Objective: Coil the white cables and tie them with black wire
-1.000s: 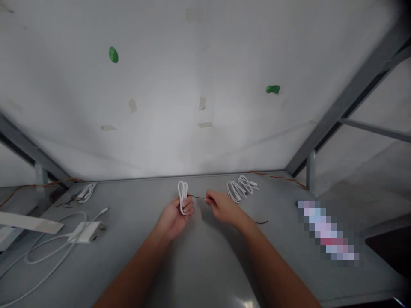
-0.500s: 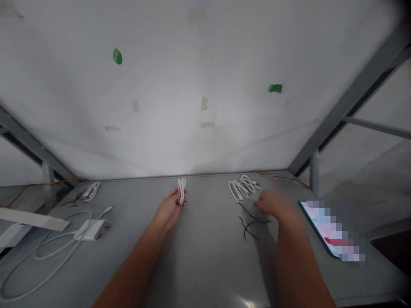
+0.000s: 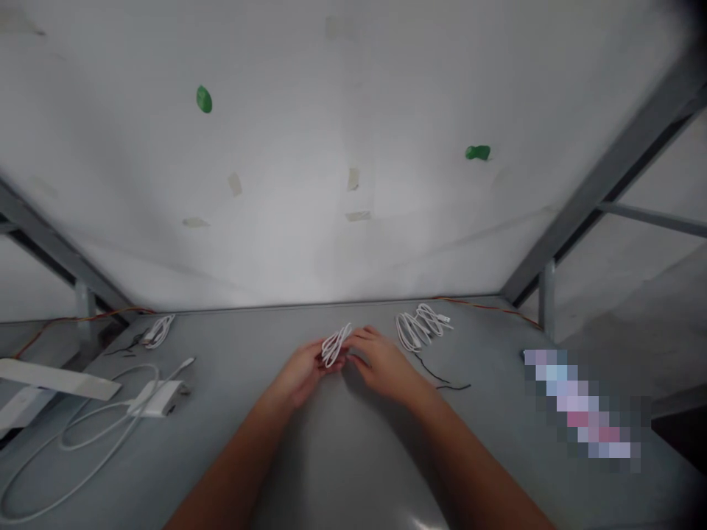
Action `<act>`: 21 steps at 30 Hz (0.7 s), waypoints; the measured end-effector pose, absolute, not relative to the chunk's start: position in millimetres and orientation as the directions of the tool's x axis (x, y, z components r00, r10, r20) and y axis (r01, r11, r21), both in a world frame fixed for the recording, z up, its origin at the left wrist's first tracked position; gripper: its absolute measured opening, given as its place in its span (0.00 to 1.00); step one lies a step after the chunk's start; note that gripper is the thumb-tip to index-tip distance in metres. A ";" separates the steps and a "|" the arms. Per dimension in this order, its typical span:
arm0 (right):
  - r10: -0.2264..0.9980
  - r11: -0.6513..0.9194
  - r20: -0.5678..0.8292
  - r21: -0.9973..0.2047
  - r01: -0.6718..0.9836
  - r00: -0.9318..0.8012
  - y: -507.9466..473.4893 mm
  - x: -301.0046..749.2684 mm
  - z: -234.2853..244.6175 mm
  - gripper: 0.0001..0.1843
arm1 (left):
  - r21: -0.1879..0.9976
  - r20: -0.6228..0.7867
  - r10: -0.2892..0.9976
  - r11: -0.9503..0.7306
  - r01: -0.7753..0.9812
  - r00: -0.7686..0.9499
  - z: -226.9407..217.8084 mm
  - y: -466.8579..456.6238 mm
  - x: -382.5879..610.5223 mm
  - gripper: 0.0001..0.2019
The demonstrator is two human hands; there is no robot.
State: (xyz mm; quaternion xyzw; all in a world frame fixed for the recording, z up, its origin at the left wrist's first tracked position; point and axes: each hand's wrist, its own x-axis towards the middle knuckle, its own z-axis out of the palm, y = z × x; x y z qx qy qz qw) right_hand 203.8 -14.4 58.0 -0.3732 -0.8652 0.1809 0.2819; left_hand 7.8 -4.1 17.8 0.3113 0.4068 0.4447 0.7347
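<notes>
My left hand point(image 3: 300, 374) grips a small coiled white cable point(image 3: 334, 345), which lies tilted across its fingers. My right hand point(image 3: 381, 362) comes in from the other side, and its fingertips touch the right end of the coil. I cannot tell whether those fingers hold it. Just to the right of that hand, a bundled white USB cable point(image 3: 420, 328) lies on the grey table point(image 3: 353, 324). A thin black wire point(image 3: 439, 377) lies beside the bundle.
At the left lie a small white cable bundle point(image 3: 159, 332) and a white charger point(image 3: 157, 398) with a long looped cable. A white strip point(image 3: 55, 380) overhangs the table's left side. A phone point(image 3: 579, 408) lies at the right. An orange wire point(image 3: 486, 307) runs along the back edge.
My right hand has moved left from above the black wires to the coil. The coil has tilted from upright to slanted. The black wires on the table look fewer.
</notes>
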 end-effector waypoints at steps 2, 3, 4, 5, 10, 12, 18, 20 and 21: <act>0.748 0.652 0.357 -0.550 0.522 -0.559 -16.5 200.3 57.3 0.19 | 0.790 -0.360 0.885 0.458 -0.408 0.297 16.8 -5.2 8.8 0.10; 0.754 0.644 0.353 -0.560 0.521 -0.554 -17.0 198.6 56.0 0.20 | 0.770 -0.381 0.869 0.487 -0.413 0.315 16.4 -5.5 9.3 0.10; 0.760 0.636 0.346 -0.568 0.522 -0.550 -17.3 197.0 54.2 0.21 | 0.750 -0.401 0.852 0.517 -0.413 0.338 16.1 -5.6 9.7 0.10; 0.765 0.629 0.339 -0.576 0.521 -0.548 -17.2 195.8 52.1 0.21 | 0.734 -0.415 0.835 0.542 -0.409 0.362 16.0 -5.6 10.0 0.11; 0.819 0.543 0.316 -0.695 0.470 -0.479 -9.7 195.1 42.7 0.13 | 0.750 -0.413 0.782 0.583 -0.314 0.467 22.3 -7.2 9.1 0.26; 0.864 0.462 0.288 -0.780 0.422 -0.414 -3.7 197.2 40.5 0.12 | 0.788 -0.379 0.763 0.562 -0.249 0.524 27.2 -10.0 7.0 0.32; 0.990 0.095 0.070 -0.972 0.213 -0.122 17.0 214.5 29.3 0.13 | 0.966 -0.206 0.881 0.251 -0.053 0.427 29.5 -6.9 -10.2 0.22; 0.999 0.000 -0.010 -0.981 0.193 -0.048 22.9 226.0 24.7 0.15 | 0.979 -0.195 0.951 0.204 -0.015 0.241 27.0 2.2 -21.5 0.18; 0.999 -0.039 -0.042 -0.982 0.188 -0.012 25.6 232.9 23.0 0.15 | 0.980 -0.199 0.974 0.196 0.031 0.105 26.3 7.4 -28.8 0.16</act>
